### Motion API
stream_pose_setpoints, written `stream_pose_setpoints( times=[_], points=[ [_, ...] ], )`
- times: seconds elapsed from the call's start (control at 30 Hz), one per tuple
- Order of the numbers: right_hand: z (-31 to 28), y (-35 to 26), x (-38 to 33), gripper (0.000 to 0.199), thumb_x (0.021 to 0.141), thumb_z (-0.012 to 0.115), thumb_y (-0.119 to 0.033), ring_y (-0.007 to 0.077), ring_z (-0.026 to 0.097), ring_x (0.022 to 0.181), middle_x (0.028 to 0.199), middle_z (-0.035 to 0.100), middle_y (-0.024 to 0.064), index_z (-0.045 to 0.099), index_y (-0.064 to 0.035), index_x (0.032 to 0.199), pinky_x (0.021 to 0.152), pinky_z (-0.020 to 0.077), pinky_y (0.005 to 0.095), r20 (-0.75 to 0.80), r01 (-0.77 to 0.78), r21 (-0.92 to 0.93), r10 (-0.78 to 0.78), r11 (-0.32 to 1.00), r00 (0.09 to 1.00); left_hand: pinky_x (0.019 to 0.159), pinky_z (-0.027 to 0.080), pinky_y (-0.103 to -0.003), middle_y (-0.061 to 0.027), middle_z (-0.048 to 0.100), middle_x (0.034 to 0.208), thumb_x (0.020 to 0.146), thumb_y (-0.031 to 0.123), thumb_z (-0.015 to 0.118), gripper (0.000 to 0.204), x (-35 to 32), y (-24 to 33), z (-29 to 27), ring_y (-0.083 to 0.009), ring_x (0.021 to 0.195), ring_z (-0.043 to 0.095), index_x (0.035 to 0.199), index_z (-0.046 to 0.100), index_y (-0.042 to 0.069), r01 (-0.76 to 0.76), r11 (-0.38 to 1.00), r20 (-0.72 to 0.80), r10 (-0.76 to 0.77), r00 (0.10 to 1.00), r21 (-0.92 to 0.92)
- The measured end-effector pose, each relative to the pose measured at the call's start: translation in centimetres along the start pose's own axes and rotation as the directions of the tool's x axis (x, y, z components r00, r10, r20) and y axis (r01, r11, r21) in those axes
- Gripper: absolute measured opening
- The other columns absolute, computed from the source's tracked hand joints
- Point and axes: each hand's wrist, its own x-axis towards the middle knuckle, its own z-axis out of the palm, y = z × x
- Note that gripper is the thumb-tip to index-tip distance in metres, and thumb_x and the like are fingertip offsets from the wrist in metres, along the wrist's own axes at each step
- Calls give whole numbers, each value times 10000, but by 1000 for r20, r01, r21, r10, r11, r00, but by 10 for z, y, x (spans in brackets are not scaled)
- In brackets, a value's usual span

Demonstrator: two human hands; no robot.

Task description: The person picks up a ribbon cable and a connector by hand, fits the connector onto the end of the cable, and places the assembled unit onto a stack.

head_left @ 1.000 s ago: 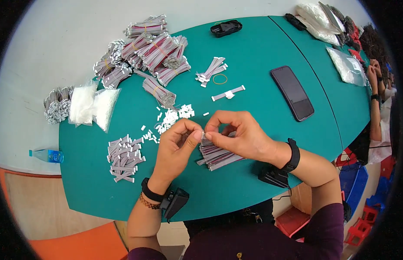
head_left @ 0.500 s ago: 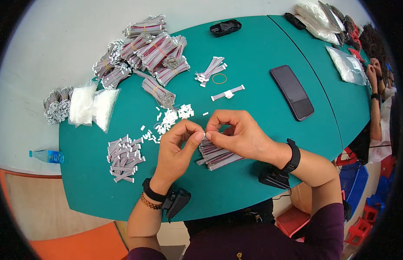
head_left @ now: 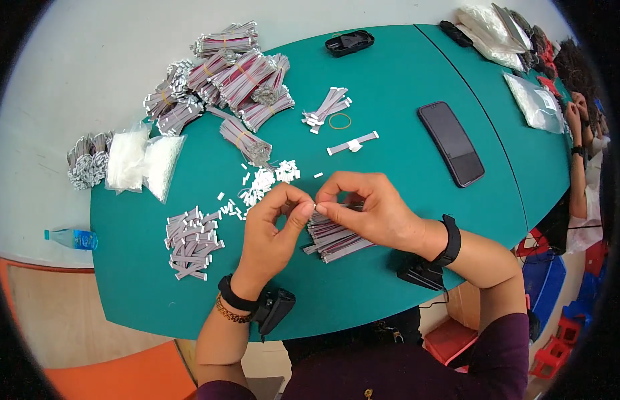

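Over the middle of the table, the fingertips of both my hands meet at a small white connector (head_left: 314,207). My left hand (head_left: 275,230) is closed, pinching it between thumb and forefinger. From the other side my right hand (head_left: 371,208) pinches at the same spot; whatever its fingers grip is hidden behind them. A stack of grey ribbon cables (head_left: 338,240) lies under my right hand. Loose white connector housings (head_left: 260,185) are scattered just beyond my left hand. Left of that hand is a heap of short grey cables with white ends (head_left: 193,243).
Bundled cables (head_left: 240,80) pile up at the far left beside bags of white parts (head_left: 162,163). Several short cables (head_left: 326,109), a rubber band (head_left: 340,121) and a single cable (head_left: 352,143) lie beyond my hands. A phone (head_left: 451,143) rests to the right. Another person's hands (head_left: 576,110) show at far right.
My hands keep their pinch at the same place, with barely any finger movement. The whole view has shifted very slightly; nothing on the table has visibly moved.
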Motion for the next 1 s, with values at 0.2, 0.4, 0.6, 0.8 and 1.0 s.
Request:
stream_pose_setpoints(
  times=[0.2, 0.4, 0.6, 0.8, 1.0],
  points=[
    [3, 8, 2, 103, 821, 624, -108, 29, 453, 570, 661, 531, -16, 575, -20, 798, 454, 363, 212, -95, 201, -59, -206, 978, 974, 616, 385, -198, 13, 523, 743, 869, 123, 582, 126, 2, 0, -1, -50, 673, 467, 820, 544, 14, 80, 988, 47, -74, 996, -135],
    [2, 7, 2, 114, 827, 628, -119, 25, 455, 584, 646, 531, -21, 581, -17, 808, 464, 367, 209, -81, 81, 61, -76, 995, 994, 619, 382, -181, 20, 525, 751, 880, 132, 572, 132, 0, -2, -2, -32, 686, 468, 834, 536, 14, 6, 999, 43, -8, 999, 49],
    [-1, -2, 1, 69, 839, 613, -74, 21, 496, 663, 785, 566, -8, 582, -15, 854, 537, 409, 177, -2, -10, 20, 10, 1000, 1000, 611, 374, -178, 25, 521, 748, 882, 132, 571, 129, 1, 0, -1, -28, 677, 456, 836, 539, 16, 48, 993, 17, -47, 999, -111],
    [0, 1, 1, 65, 840, 602, -67, 21, 496, 658, 782, 569, -5, 577, -11, 862, 538, 412, 178, 1, -12, 66, 12, 998, 1000, 608, 369, -176, 32, 519, 750, 883, 132, 570, 127, 1, -2, -3, -21, 677, 450, 836, 541, 18, 93, 986, 44, -88, 995, -136],
    [1, 5, -2, 70, 844, 601, -72, 22, 508, 670, 796, 582, 1, 586, -8, 868, 549, 421, 182, -32, 69, -12, -70, 998, 997, 608, 369, -176, 31, 521, 755, 879, 127, 574, 122, 1, -1, -2, -21, 679, 450, 836, 541, 17, 119, 978, 62, -110, 992, -171]
  ],
)
